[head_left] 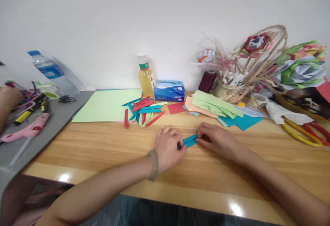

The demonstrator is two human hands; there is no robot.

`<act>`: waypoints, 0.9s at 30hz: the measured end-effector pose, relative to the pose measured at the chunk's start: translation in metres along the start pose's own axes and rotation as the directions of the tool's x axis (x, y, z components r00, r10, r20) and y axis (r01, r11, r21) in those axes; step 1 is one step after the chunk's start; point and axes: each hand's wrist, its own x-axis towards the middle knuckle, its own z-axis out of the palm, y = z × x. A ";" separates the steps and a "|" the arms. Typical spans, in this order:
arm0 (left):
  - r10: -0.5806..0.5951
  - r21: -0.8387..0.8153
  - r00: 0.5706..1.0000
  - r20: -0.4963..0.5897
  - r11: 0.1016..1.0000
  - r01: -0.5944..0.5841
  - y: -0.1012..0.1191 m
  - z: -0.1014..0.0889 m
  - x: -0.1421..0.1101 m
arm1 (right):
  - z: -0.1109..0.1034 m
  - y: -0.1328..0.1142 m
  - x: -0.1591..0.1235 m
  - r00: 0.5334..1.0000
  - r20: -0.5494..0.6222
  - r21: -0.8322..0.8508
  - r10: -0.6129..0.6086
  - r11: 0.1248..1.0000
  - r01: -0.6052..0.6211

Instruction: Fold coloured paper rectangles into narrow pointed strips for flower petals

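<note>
The left grip (168,148) pinches the near-left end of the blue paper (190,140), thumb against fingers; the right grip (219,140) pinches its other end. The paper lies between the two grips, low over the tabletop (116,153), with a lengthwise fold showing. To crease it well, the left grip should anchor its end while the right lines up the edges, then presses along the fold. Pulling unevenly could skew it. Folded strips (146,107) lie just beyond the left grip.
</note>
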 end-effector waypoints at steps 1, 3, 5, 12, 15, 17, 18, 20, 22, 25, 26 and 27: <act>0.005 0.021 1.000 0.005 1.000 -0.005 0.000 0.000 0.000 | 0.000 0.000 0.000 1.000 -0.013 -0.011 -0.003 1.000 0.003; 0.029 0.053 1.000 0.007 0.998 -0.029 0.000 0.000 -0.001 | -0.002 0.001 -0.001 0.998 -0.047 -0.031 -0.045 0.999 0.043; 0.098 0.070 0.995 -0.001 0.993 -0.098 -0.001 -0.001 -0.002 | -0.003 0.001 -0.002 0.984 -0.078 -0.064 -0.158 0.986 0.153; 0.397 0.219 0.918 -0.017 0.897 -0.384 -0.010 0.005 -0.007 | -0.004 0.006 -0.004 0.891 -0.003 -0.208 -0.454 0.872 0.443; 0.535 0.343 0.843 0.054 0.783 -0.519 -0.015 0.012 -0.013 | -0.004 0.005 -0.006 0.887 -0.002 -0.241 -0.462 0.861 0.448; 0.589 0.418 0.803 0.096 0.708 -0.570 -0.018 0.016 -0.017 | -0.004 0.002 -0.007 0.883 -0.007 -0.251 -0.469 0.856 0.452; 0.604 0.444 0.790 0.105 0.683 -0.580 -0.019 0.017 -0.019 | -0.004 0.000 -0.008 0.881 -0.009 -0.258 -0.474 0.852 0.456; 0.623 0.472 0.775 0.106 0.655 -0.590 -0.021 0.018 -0.022 | -0.004 -0.003 -0.009 0.877 -0.014 -0.285 -0.480 0.843 0.457; 0.634 0.476 0.767 0.097 0.647 -0.595 -0.022 0.017 -0.023 | -0.003 -0.006 -0.010 0.876 -0.012 -0.330 -0.481 0.829 0.451; 0.643 0.475 0.763 0.073 0.650 -0.593 -0.022 0.014 -0.023 | -0.001 -0.009 -0.011 0.870 -0.020 -0.392 -0.492 0.805 0.446; 0.644 0.475 0.762 0.068 0.651 -0.592 -0.021 0.014 -0.023 | 0.001 -0.010 -0.012 0.866 -0.030 -0.405 -0.500 0.798 0.447; 0.645 0.477 0.762 0.063 0.651 -0.590 -0.021 0.014 -0.022 | 0.002 -0.011 -0.014 0.862 -0.037 -0.416 -0.506 0.792 0.447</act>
